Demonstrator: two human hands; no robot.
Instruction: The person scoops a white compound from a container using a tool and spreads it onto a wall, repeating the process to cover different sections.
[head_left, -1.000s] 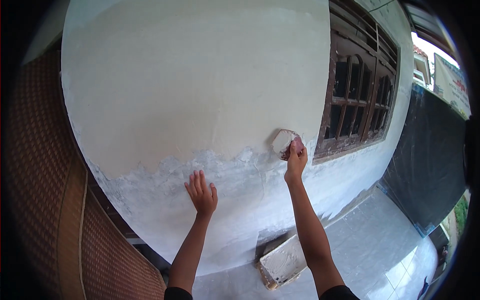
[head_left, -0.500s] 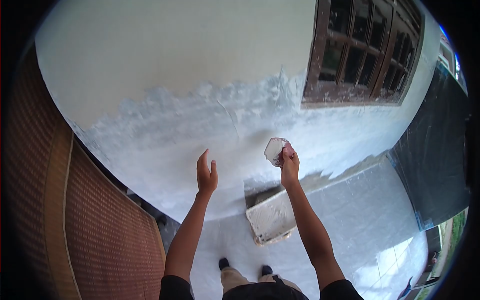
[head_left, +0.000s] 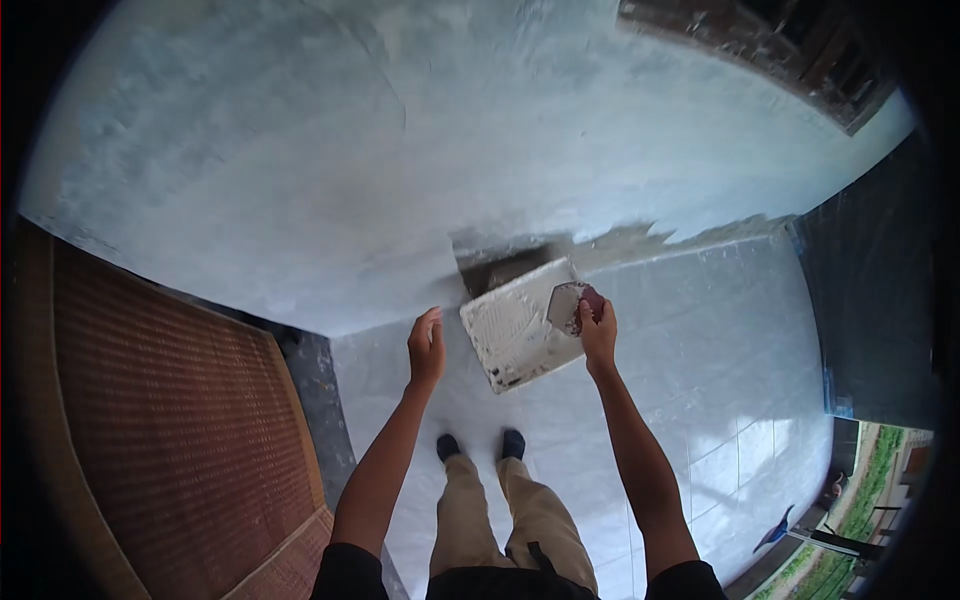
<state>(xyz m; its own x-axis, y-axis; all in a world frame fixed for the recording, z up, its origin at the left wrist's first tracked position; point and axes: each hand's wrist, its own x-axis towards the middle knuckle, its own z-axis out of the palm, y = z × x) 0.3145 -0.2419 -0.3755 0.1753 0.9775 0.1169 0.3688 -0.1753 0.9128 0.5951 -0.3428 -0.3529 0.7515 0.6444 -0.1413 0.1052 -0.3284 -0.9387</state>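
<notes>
My right hand (head_left: 600,335) grips a flat scraper (head_left: 568,307) by its reddish part, its pale blade smeared with white paste. The scraper appears over the right part of a white tray (head_left: 520,335) whose inside is coated with paste. Left of the tray, my left hand (head_left: 427,345) hangs empty, its fingers slightly bent with a small gap at the thumb. Beyond both hands rises a wall (head_left: 300,180) covered in whitish, streaky plaster, with a darker bare patch (head_left: 500,268) low down behind the tray.
A woven brown panel (head_left: 180,390) stands at the left. The floor (head_left: 660,400) has a pale covering. A framed window (head_left: 790,50) is at the upper right, and a dark sheet (head_left: 880,290) at the right. My feet (head_left: 480,443) are below the tray.
The view has tipped down, showing more floor and my legs. My right hand with the scraper has gone from in front of the wall to over the tray. My left hand remains empty.
</notes>
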